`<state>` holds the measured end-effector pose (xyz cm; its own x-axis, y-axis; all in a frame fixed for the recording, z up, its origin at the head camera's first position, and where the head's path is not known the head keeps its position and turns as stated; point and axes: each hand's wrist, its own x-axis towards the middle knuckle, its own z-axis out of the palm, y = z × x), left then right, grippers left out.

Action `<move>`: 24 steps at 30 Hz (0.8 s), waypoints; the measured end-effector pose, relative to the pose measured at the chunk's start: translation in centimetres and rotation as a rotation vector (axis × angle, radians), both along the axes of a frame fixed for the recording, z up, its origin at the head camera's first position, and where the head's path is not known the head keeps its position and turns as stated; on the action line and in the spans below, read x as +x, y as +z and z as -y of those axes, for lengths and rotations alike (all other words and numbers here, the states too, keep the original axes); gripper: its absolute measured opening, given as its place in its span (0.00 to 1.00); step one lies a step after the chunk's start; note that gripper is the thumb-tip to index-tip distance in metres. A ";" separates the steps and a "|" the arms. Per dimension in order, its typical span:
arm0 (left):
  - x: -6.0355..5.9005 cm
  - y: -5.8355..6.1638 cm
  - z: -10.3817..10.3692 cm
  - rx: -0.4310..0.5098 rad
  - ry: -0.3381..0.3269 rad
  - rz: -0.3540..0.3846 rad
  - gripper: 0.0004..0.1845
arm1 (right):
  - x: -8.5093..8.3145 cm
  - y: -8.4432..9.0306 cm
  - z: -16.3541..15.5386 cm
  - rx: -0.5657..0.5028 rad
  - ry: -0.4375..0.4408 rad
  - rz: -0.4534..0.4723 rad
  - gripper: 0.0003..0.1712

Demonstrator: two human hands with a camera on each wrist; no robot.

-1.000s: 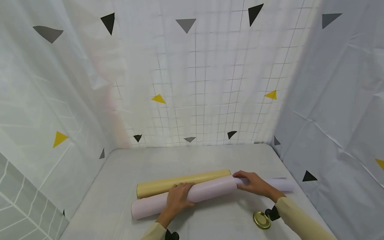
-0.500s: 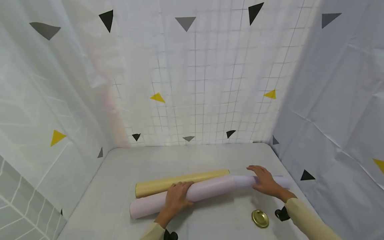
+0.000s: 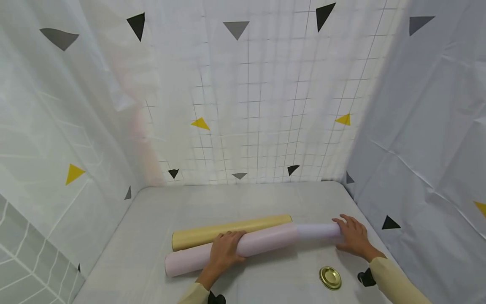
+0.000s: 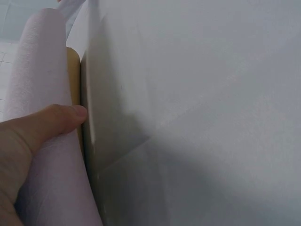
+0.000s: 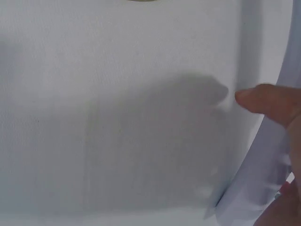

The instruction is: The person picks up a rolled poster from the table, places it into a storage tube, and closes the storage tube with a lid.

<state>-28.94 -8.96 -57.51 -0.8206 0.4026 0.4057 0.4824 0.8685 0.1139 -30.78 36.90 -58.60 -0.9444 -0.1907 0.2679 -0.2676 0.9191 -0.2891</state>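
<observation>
A pale pink cardboard tube [image 3: 267, 240] lies slanted across the table. My left hand [image 3: 224, 251] grips it near its middle; in the left wrist view the thumb [image 4: 63, 117] lies across the tube. A roll of pale lilac paper [image 3: 318, 231] sticks out of the tube's right end. My right hand [image 3: 353, 236] is at the outer end of that roll, fingers over the far side and thumb [image 5: 265, 100] on the near side. The right hand covers the roll's outer end in the head view; the right wrist view shows its edge flaring.
A yellow tube [image 3: 231, 230] lies just behind the pink one. A round gold metal lid [image 3: 330, 278] rests on the white table [image 3: 243, 198] in front of the paper roll. White patterned curtains [image 3: 243, 93] enclose the table's back and sides.
My right hand has moved right along the paper roll, from the mouth of the pink tube to the roll's outer end. The left hand has kept its hold on the tube.
</observation>
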 end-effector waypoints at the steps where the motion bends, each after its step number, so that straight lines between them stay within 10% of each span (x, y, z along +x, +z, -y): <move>1: 0.0 0.0 0.0 0.001 -0.001 0.001 0.44 | 0.0 -0.1 0.0 0.002 -0.013 -0.007 0.44; 24: 0.0 0.0 0.0 -0.002 0.005 -0.011 0.43 | -0.5 0.7 2.3 0.006 0.049 -0.162 0.31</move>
<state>-28.90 -8.92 -57.54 -0.8179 0.3992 0.4144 0.4793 0.8711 0.1068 -31.27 34.57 -57.92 -0.8783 -0.2377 0.4149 -0.3551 0.9054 -0.2329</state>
